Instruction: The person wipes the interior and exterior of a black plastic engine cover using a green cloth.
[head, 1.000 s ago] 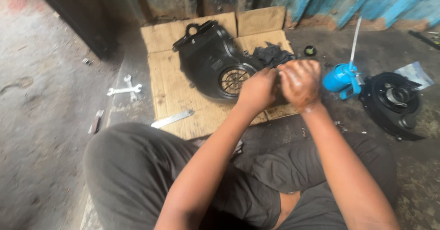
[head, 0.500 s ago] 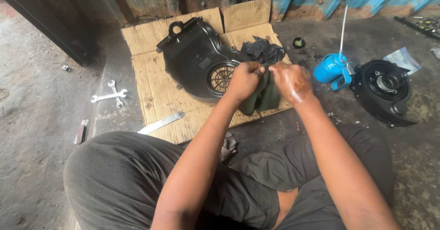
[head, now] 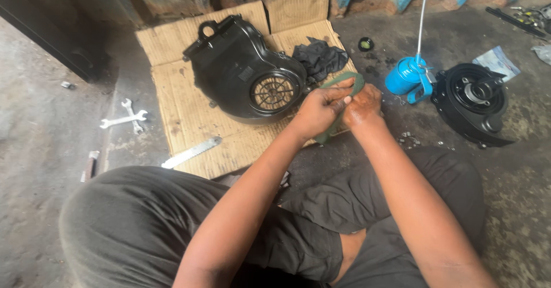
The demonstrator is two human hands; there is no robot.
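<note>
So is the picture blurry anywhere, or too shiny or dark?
Head view: soft, even daylight, no harsh shadows; a dull shine on the black cover; both hands, left and right, holding the green cloth, look fairly sharp; the top left corner is darkest; the edges bend a little, as with a wide lens.

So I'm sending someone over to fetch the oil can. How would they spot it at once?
Start at the flattened cardboard sheet on the floor and look right, past the person's hands. The oil can stands on bare concrete beside a round black engine part. It is the only bright blue thing there, with a long thin spout pointing up.
</note>
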